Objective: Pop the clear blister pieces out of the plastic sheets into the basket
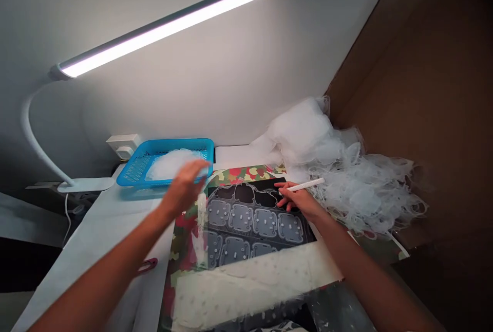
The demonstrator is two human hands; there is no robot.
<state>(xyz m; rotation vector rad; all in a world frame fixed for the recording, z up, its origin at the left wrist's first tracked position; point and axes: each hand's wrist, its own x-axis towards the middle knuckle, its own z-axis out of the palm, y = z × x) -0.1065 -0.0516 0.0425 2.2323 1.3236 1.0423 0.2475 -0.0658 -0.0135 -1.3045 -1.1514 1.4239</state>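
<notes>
My left hand point(185, 184) is smeared by motion at the front right corner of a blue plastic basket point(133, 171). Inside the basket lies a pile of thin, whitish translucent pieces point(173, 162). A slim white pen-like tool point(310, 184) is gripped in my right hand point(298, 202), over the upper right part of a dark panel. On that panel sits a translucent sheet point(241, 217) with rows of rounded moulded shapes. Along its top row, thin curvy outlines point(244, 192) surround dark gaps. Whether my left fingers hold anything is blurred.
A tangled heap of translucent film scraps point(358, 188) rises on the right beside a brown cardboard panel point(419, 106). A cream strip point(254, 280) crosses the sheet's near part. Red-handled scissors or a similar loop point(148, 266) lie left. A lit lamp point(169, 26) hangs above.
</notes>
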